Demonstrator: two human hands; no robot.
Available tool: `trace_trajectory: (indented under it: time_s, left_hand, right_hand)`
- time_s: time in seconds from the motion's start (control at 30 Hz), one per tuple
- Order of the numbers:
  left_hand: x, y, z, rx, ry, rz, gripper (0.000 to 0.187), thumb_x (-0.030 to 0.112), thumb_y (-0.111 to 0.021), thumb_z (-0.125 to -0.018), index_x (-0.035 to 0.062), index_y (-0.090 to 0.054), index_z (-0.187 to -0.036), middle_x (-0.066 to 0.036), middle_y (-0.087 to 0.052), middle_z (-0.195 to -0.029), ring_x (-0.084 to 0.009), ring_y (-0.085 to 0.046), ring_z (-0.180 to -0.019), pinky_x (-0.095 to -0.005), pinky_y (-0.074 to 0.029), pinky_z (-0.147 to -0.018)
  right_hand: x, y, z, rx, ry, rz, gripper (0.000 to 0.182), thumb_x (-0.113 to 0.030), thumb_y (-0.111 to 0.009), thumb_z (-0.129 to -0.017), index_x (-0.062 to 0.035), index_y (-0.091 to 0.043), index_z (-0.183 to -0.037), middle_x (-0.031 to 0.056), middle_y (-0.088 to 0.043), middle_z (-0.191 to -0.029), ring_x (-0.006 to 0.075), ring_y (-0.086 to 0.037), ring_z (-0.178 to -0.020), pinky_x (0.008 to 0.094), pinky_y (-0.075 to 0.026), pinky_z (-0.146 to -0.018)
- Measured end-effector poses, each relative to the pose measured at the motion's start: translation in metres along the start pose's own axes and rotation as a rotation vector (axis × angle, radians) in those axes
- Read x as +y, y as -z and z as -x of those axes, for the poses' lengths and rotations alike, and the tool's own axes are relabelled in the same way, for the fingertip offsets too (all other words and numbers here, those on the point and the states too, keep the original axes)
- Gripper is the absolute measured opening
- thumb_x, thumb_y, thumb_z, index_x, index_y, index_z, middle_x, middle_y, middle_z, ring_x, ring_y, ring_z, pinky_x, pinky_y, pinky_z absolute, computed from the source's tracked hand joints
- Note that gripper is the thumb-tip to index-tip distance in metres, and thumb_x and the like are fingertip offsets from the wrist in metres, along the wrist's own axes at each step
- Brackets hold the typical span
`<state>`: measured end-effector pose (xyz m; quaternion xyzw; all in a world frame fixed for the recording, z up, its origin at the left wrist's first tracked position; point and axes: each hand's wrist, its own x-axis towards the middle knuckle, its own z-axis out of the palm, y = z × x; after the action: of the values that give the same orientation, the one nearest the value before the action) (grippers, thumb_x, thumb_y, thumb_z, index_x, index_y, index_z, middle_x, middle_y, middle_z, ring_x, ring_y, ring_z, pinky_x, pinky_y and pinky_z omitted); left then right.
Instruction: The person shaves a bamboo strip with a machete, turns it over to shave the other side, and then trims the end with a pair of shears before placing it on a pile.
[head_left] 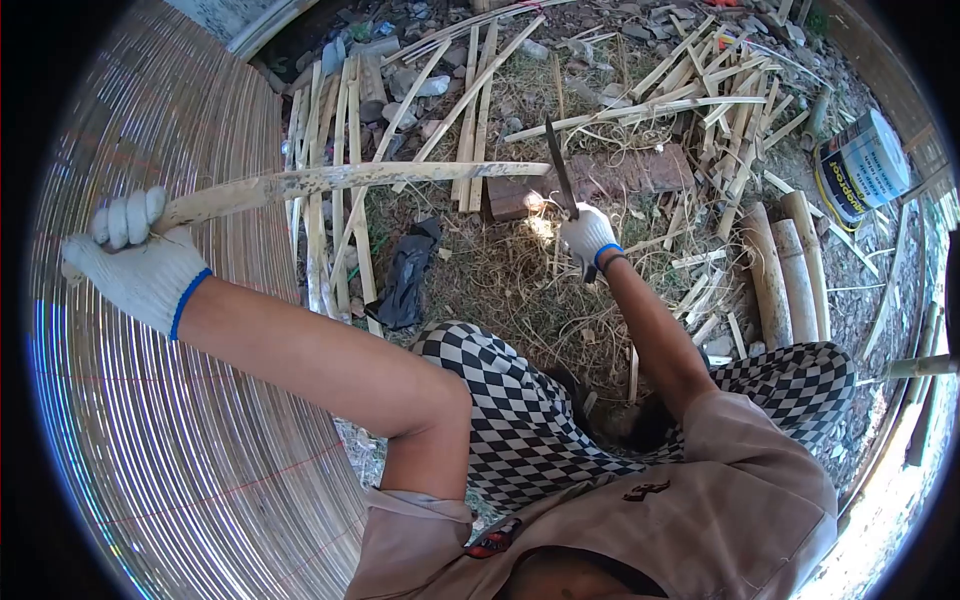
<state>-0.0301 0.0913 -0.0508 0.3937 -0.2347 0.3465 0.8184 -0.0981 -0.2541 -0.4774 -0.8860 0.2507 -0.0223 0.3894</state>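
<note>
My left hand [130, 250], in a white knitted glove with a blue cuff, is closed round the near end of a long split bamboo strip [350, 178]. The strip reaches rightward across the view, mottled along its side, and its far end meets the blade of a machete [560, 165]. My right hand [588, 236], gloved the same way, grips the machete's handle with the dark blade pointing up and away. Under the strip's far end lies a reddish-brown block [645, 172], with pale shavings [535, 228] heaped just in front of it.
Split bamboo strips [480, 110] lie at the back left, with a larger pile [740, 130] at the right. Bamboo poles [785, 265] and a paint bucket [862, 170] are at the far right. A slatted bamboo screen [170, 420] lines the left; a dark plastic bag [405, 280] lies nearby.
</note>
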Motion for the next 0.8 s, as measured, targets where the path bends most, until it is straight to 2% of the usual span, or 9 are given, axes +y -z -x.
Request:
trace_trajectory:
  time_s: [0.2,0.3,0.4,0.43,0.57,0.67,0.7,0.73,0.8]
  left_hand:
    - [0.004,-0.027,0.018,-0.01,-0.038,-0.06,0.055,0.051,-0.054,-0.104,0.0169,-0.032,-0.065,0.002,-0.026,-0.061,-0.0133,-0.021,-0.054,-0.03,-0.026,-0.053]
    - [0.01,-0.028,0.015,-0.137,0.081,-0.005,0.064,0.069,-0.042,-0.098,0.0183,-0.029,-0.062,0.004,-0.023,-0.056,-0.0119,-0.016,-0.05,-0.0273,-0.021,-0.047]
    - [0.006,-0.026,0.008,-0.249,0.097,0.099,0.065,0.071,-0.038,-0.099,0.0188,-0.028,-0.061,0.005,-0.02,-0.054,-0.0118,-0.012,-0.047,-0.0279,-0.016,-0.044]
    - [0.005,-0.025,0.006,-0.364,0.152,0.208,0.066,0.073,-0.038,-0.098,0.019,-0.028,-0.06,0.005,-0.021,-0.054,-0.0117,-0.013,-0.047,-0.0279,-0.016,-0.043]
    - [0.003,-0.025,-0.004,-0.83,0.388,0.655,0.07,0.082,-0.039,-0.091,0.0198,-0.03,-0.06,0.004,-0.023,-0.052,-0.0114,-0.016,-0.045,-0.0283,-0.017,-0.04]
    - [0.003,-0.032,0.0,-0.879,0.421,0.737,0.069,0.08,-0.04,-0.092,0.0199,-0.03,-0.06,0.004,-0.024,-0.052,-0.0115,-0.017,-0.045,-0.0291,-0.017,-0.04]
    - [0.007,-0.039,0.006,-0.677,0.344,0.537,0.069,0.078,-0.039,-0.094,0.0202,-0.028,-0.06,0.005,-0.022,-0.052,-0.0113,-0.017,-0.045,-0.0291,-0.016,-0.041]
    - [0.01,-0.048,0.015,-0.587,0.289,0.425,0.068,0.078,-0.039,-0.095,0.0202,-0.028,-0.06,0.005,-0.021,-0.052,-0.0113,-0.016,-0.045,-0.029,-0.015,-0.041]
    - [0.017,-0.065,0.028,-0.399,0.183,0.205,0.068,0.077,-0.038,-0.096,0.0203,-0.027,-0.06,0.005,-0.02,-0.052,-0.0112,-0.015,-0.045,-0.0288,-0.014,-0.041]
  right_hand:
    - [-0.032,0.037,0.066,0.07,0.047,-0.179,0.03,-0.024,-0.063,-0.084,0.0,-0.064,-0.102,0.0241,-0.069,-0.085,0.0418,-0.069,-0.084,0.0467,-0.053,-0.077]
    - [-0.077,0.063,0.092,0.078,0.19,-0.256,0.032,-0.027,-0.066,-0.089,-0.0012,-0.063,-0.108,0.0178,-0.07,-0.085,0.0342,-0.07,-0.081,0.0427,-0.054,-0.076]
    - [-0.11,0.065,0.104,0.109,0.337,-0.607,0.029,-0.025,-0.066,-0.096,-0.0039,-0.059,-0.115,0.0038,-0.059,-0.068,0.0154,-0.061,-0.055,0.0285,-0.045,-0.051]
    - [-0.122,0.069,0.11,0.025,0.271,-0.712,0.03,-0.023,-0.062,-0.101,-0.0043,-0.056,-0.123,-0.0015,-0.054,-0.066,0.0086,-0.054,-0.049,0.0243,-0.04,-0.045]
    - [-0.161,0.099,0.148,-0.214,0.122,-1.043,0.033,-0.02,-0.061,-0.102,0.0011,-0.055,-0.127,-0.0013,-0.052,-0.066,0.0045,-0.045,-0.042,0.0222,-0.037,-0.038]
    - [-0.178,0.107,0.163,-0.14,0.258,-0.83,0.035,-0.029,-0.064,-0.1,-0.0005,-0.057,-0.119,0.0067,-0.063,-0.07,0.0189,-0.061,-0.049,0.0324,-0.048,-0.047]
    - [-0.187,0.1,0.162,0.156,0.584,-0.56,0.035,-0.026,-0.065,-0.098,0.0011,-0.057,-0.119,0.0171,-0.068,-0.077,0.0326,-0.069,-0.06,0.0408,-0.053,-0.057]
    - [-0.203,0.113,0.176,0.19,0.581,-0.535,0.033,-0.023,-0.064,-0.096,0.0019,-0.058,-0.118,0.0247,-0.069,-0.081,0.0432,-0.071,-0.074,0.046,-0.055,-0.066]
    - [-0.221,0.128,0.184,0.226,0.655,-0.416,0.034,-0.02,-0.064,-0.095,0.0013,-0.057,-0.12,0.023,-0.069,-0.076,0.0436,-0.07,-0.073,0.0471,-0.055,-0.063]
